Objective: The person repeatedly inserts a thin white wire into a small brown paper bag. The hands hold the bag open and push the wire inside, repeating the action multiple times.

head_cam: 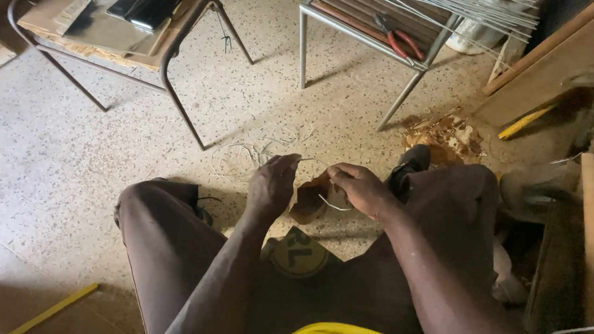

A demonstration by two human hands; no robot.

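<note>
Head view, looking straight down between the knees: both hands meet low over the speckled floor [96, 171]. Left hand [272, 185] has its grip pinched closed on the end of a thin pale wire [333, 206], fingertips tight on the strand near the top. Right hand [359, 189] is curled shut too, its grip holding the same wire together with a small brown piece [310, 200] that hangs just below and between the two grips; what that piece is, I cannot tell. The wire loops out beneath the right grip in a short curve.

Beyond the grips, loose wire offcuts [263, 150] lie scattered on the floor. Farther out, red-handled pliers [397, 40] rest on a metal stool [367, 23] beside a bundle of long wire rods [461, 6].

My read: this is the bending or threading stage, wire worked against the brown piece. The next move calls for a steady pinch on the left and a controlled twist on the right.
</note>
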